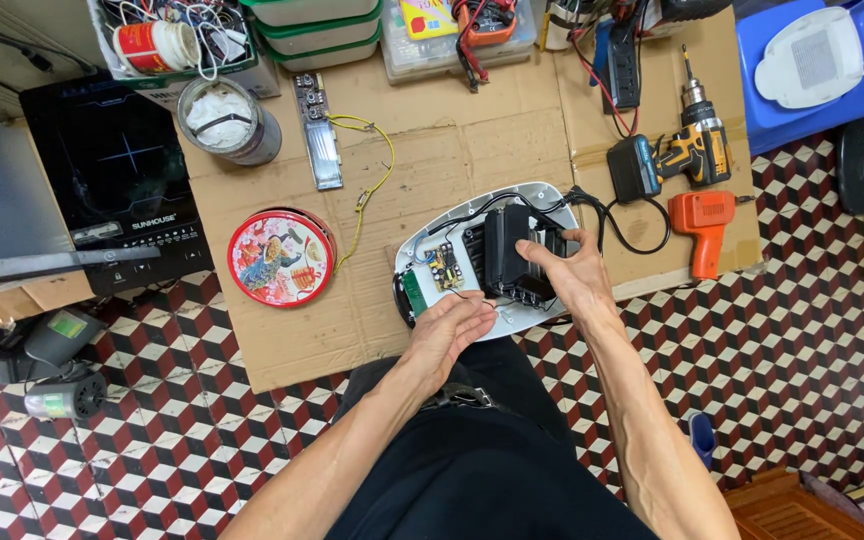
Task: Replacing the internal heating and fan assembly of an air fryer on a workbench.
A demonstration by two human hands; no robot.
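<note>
On the cardboard sheet (282, 330), head view: opened white appliance shell (542, 195), long axis running lower left to upper right. Right hand (572, 270), fingers clamped on the black block (508, 250) inside; left hand (452, 330) rests at the shell's near edge, fingers together, apparently pinching a thin wire.

1. A round red tin (281, 257) is laid on the cardboard sheet (452, 130).
2. A yellow cordless drill (697, 140) and an orange tool (704, 226) are set side by side at the cardboard's right edge.
3. A black induction cooktop (117, 180) is placed at the left.
4. A blue bin (812, 60) is seen at the upper right.
5. The floor (802, 330) is tiled in a cube pattern.
</note>
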